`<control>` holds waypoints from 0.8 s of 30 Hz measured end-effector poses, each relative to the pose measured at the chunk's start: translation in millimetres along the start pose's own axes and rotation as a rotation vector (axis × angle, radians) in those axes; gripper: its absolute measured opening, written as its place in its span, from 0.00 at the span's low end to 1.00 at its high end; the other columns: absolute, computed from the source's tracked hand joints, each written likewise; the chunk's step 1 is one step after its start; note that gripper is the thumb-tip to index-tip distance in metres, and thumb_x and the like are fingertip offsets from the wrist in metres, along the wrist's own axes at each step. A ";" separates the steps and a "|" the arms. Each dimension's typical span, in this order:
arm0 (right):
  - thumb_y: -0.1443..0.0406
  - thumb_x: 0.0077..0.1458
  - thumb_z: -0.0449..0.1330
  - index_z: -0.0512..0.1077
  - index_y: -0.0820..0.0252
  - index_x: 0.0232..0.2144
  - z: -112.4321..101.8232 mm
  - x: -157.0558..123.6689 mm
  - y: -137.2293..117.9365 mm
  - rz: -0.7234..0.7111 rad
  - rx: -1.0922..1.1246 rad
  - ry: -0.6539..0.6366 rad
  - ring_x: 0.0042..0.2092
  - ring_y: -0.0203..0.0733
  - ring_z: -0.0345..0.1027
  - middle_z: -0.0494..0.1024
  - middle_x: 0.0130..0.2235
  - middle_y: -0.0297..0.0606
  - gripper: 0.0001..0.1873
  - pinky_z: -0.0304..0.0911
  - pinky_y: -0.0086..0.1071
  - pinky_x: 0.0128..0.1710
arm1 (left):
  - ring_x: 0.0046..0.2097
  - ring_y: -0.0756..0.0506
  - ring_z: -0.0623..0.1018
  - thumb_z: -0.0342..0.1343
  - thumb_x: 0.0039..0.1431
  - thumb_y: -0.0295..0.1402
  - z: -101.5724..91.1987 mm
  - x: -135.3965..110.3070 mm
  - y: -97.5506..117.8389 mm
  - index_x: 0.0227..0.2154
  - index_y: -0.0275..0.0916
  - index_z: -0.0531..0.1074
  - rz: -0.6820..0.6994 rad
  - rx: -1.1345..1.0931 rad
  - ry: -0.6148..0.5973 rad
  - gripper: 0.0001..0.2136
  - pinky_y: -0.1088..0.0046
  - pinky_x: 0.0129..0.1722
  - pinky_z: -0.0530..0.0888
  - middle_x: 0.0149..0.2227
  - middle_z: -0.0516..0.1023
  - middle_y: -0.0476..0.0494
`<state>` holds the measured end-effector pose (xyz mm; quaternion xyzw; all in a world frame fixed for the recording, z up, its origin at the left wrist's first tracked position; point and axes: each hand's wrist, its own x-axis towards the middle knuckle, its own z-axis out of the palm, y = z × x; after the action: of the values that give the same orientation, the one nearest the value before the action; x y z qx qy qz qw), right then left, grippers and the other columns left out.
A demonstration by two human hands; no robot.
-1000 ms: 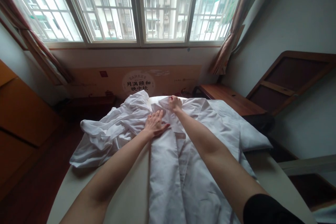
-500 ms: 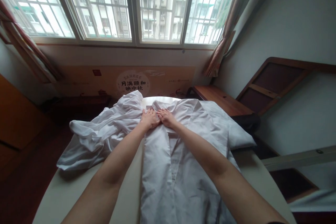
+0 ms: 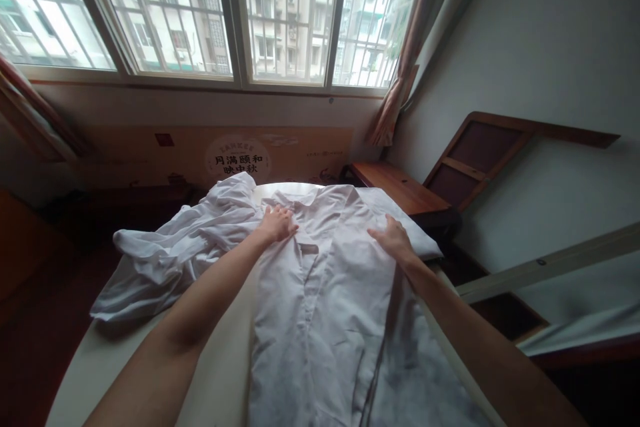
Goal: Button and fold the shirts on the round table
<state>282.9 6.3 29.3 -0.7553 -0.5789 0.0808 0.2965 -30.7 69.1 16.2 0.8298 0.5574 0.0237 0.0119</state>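
Observation:
A long white coat (image 3: 325,293) lies front up along the round table, its collar at the far end by the window and its front opening down the middle. My left hand (image 3: 277,222) rests on its left shoulder area, fingers spread and flat. Over the right side of the coat is my right hand (image 3: 394,239), thumb and fingers apart; whether it touches the cloth is hard to tell. Neither hand holds anything. To the left, a crumpled heap of white cloth (image 3: 185,250) touches the coat's edge.
The pale round tabletop (image 3: 220,360) shows at the near left. Folded white fabric (image 3: 400,217) lies at the far right. Beyond stand a low wooden table (image 3: 400,187), a printed banner (image 3: 290,147) and a barred window (image 3: 280,20). A pale rail (image 3: 560,260) runs along the right.
My hands were together near the collar. The right hand has moved right across the coat, and its right front now lies spread wider and flatter. The view has turned slightly right.

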 end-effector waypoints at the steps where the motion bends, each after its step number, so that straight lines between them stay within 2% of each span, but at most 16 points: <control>1: 0.59 0.48 0.63 0.60 0.73 0.58 -5.3 -3.1 9.3 0.040 0.056 -0.032 0.59 0.57 0.59 0.66 0.57 0.59 0.39 0.56 0.44 0.57 | 0.63 0.36 0.59 0.45 0.61 0.47 -4.3 1.1 11.8 0.58 0.39 0.63 0.056 -0.033 0.028 0.26 0.50 0.61 0.54 0.61 0.64 0.37; 3: 0.59 0.46 0.64 0.59 0.73 0.59 -13.8 -11.2 20.5 0.123 0.219 -0.053 0.57 0.55 0.62 0.67 0.57 0.57 0.40 0.59 0.40 0.56 | 0.63 0.40 0.61 0.45 0.62 0.48 -10.7 1.4 42.9 0.60 0.39 0.61 0.199 -0.128 0.063 0.27 0.60 0.61 0.57 0.62 0.62 0.39; 5: 0.58 0.47 0.63 0.59 0.73 0.59 -21.7 -21.8 25.5 0.235 0.408 -0.067 0.53 0.53 0.67 0.69 0.54 0.56 0.40 0.65 0.38 0.50 | 0.64 0.43 0.59 0.41 0.64 0.49 -11.4 -2.4 79.6 0.62 0.41 0.57 0.339 -0.223 0.074 0.28 0.65 0.62 0.57 0.65 0.58 0.41; 8: 0.57 0.47 0.62 0.62 0.69 0.57 -32.8 -44.9 33.1 0.333 0.548 -0.127 0.45 0.51 0.73 0.74 0.49 0.52 0.37 0.70 0.37 0.39 | 0.67 0.42 0.51 0.36 0.65 0.51 0.2 -16.3 128.0 0.64 0.44 0.51 0.506 -0.271 0.048 0.29 0.61 0.63 0.51 0.67 0.50 0.42; 10: 0.57 0.45 0.63 0.66 0.68 0.53 -38.5 -67.3 42.2 0.309 0.497 -0.135 0.44 0.52 0.72 0.76 0.46 0.50 0.34 0.70 0.38 0.38 | 0.68 0.38 0.47 0.38 0.63 0.53 12.3 -27.3 146.7 0.65 0.46 0.49 0.585 -0.241 0.023 0.31 0.55 0.63 0.48 0.68 0.47 0.41; 13: 0.58 0.40 0.65 0.68 0.69 0.50 -46.1 -108.3 55.9 0.282 0.475 -0.194 0.45 0.53 0.72 0.76 0.44 0.50 0.34 0.70 0.40 0.41 | 0.68 0.34 0.45 0.41 0.60 0.56 24.6 -37.9 155.3 0.65 0.46 0.48 0.627 -0.198 0.012 0.34 0.50 0.63 0.48 0.68 0.45 0.39; 15: 0.60 0.40 0.65 0.66 0.68 0.51 -54.0 -135.6 58.9 0.269 0.562 -0.316 0.43 0.52 0.73 0.77 0.44 0.49 0.35 0.70 0.42 0.41 | 0.67 0.33 0.48 0.42 0.60 0.56 23.7 -38.5 156.9 0.64 0.46 0.51 0.620 -0.197 0.026 0.33 0.49 0.62 0.50 0.68 0.48 0.39; 17: 0.61 0.42 0.64 0.66 0.66 0.51 -65.5 -159.2 54.9 0.232 0.664 -0.445 0.43 0.51 0.73 0.77 0.45 0.47 0.33 0.69 0.43 0.43 | 0.64 0.33 0.57 0.40 0.60 0.56 15.6 -34.2 162.9 0.60 0.45 0.60 0.571 -0.233 0.050 0.30 0.51 0.60 0.55 0.64 0.59 0.38; 19: 0.62 0.44 0.63 0.67 0.64 0.51 -78.6 -178.2 46.1 0.187 0.749 -0.566 0.43 0.50 0.73 0.78 0.45 0.45 0.30 0.69 0.43 0.45 | 0.59 0.34 0.66 0.37 0.60 0.58 3.2 -26.0 175.9 0.54 0.43 0.67 0.454 -0.309 0.069 0.31 0.55 0.56 0.62 0.57 0.68 0.36; 21: 0.64 0.45 0.62 0.65 0.63 0.53 -89.4 -193.1 36.1 0.138 0.816 -0.649 0.45 0.50 0.72 0.77 0.46 0.45 0.31 0.68 0.43 0.45 | 0.54 0.34 0.71 0.37 0.56 0.62 -10.1 -15.1 194.3 0.52 0.39 0.67 0.282 -0.423 0.043 0.36 0.58 0.51 0.67 0.51 0.73 0.33; 24: 0.67 0.43 0.60 0.60 0.61 0.59 -95.7 -209.3 22.8 0.040 0.850 -0.674 0.48 0.50 0.70 0.74 0.51 0.46 0.38 0.65 0.44 0.49 | 0.51 0.32 0.74 0.43 0.51 0.65 -26.4 3.1 222.5 0.57 0.35 0.59 0.040 -0.563 -0.033 0.42 0.60 0.46 0.70 0.49 0.74 0.30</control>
<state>280.0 -224.1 48.3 -0.5119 -0.5439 0.5512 0.3719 174.8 -12.4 52.9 0.8049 0.5121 0.1644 0.2507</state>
